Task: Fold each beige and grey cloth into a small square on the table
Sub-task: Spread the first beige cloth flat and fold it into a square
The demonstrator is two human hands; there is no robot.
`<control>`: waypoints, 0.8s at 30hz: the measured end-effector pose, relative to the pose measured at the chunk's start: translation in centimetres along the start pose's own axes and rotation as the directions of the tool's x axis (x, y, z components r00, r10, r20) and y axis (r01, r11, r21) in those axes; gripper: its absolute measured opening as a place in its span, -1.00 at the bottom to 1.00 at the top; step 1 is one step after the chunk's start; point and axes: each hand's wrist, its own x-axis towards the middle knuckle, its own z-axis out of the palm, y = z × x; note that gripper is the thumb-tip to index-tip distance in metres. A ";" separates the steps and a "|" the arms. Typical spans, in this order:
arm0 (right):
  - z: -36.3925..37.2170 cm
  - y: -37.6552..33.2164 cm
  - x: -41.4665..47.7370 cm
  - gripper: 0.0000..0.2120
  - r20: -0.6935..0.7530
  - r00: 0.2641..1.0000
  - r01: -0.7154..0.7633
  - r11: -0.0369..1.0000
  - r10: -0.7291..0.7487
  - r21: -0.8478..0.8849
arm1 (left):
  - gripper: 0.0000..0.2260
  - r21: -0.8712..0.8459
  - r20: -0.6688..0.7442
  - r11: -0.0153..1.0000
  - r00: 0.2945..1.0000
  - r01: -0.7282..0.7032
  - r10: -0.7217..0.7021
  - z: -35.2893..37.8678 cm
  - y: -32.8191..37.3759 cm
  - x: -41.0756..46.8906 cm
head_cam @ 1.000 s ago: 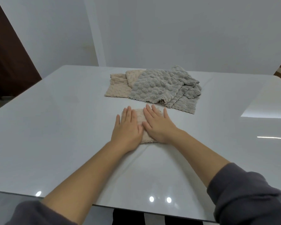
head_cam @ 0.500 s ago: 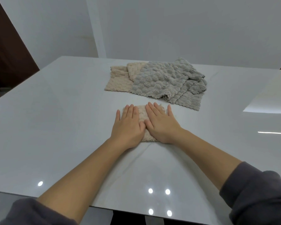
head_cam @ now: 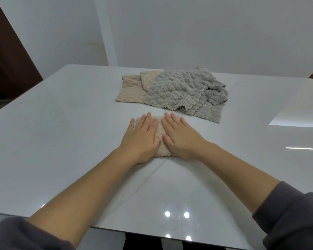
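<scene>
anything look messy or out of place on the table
Only the pile at the back: the grey cloths lie rumpled and askew, overlapping the beige cloths. The folded beige cloth under the left hand and right hand looks tidy. Nothing spilled or damaged.

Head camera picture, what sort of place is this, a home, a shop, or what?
Likely a plain indoor room, perhaps a home; hard to say more. A glossy white table sits before bare white walls, with a dark brown door at left and beige and grey cloths piled on it.
</scene>
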 end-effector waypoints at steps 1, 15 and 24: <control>0.2 0.0 -0.2 -0.43 0.016 1.000 -0.010 1.000 0.009 0.008 | -0.47 -0.019 0.012 1.000 1.000 -0.002 0.002 0.1 0.0 -0.2; 0.0 1.1 -1.0 -0.42 0.081 0.993 -0.098 0.992 0.091 0.079 | -0.39 -0.137 0.021 0.990 0.999 0.033 -0.030 0.1 -1.2 -0.7; -0.2 -0.2 -0.8 -0.42 -0.025 0.999 -0.024 0.997 0.025 0.071 | -0.41 -0.125 -0.087 0.991 0.995 -0.053 0.042 -0.5 -0.8 -1.9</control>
